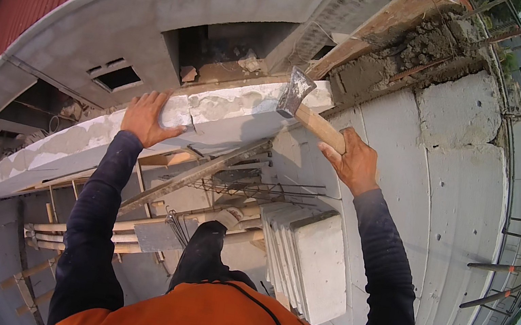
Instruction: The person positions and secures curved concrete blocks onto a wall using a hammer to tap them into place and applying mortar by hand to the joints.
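My right hand (356,161) is wrapped round the wooden handle of a hammer (321,128), close to the middle of the view. Its worn, whitish-grey metal head (295,94) is raised at the right end of a pale wall panel (236,105); whether the two touch, I cannot tell. That panel has a rough, patchy top edge and a crack just right of my left hand (146,117). There the left hand lies over the top edge, thumb spread away from the fingers, the fingertips reaching the far side.
Pale slabs (319,262) stand stacked below me, beside wooden poles (124,238) and a slanting timber (196,176). A timber board (378,34) and rough mortar (405,59) lie beyond the hammer. Scaffold rails (518,271) run along the right. Opposite is a grey building with openings (119,78).
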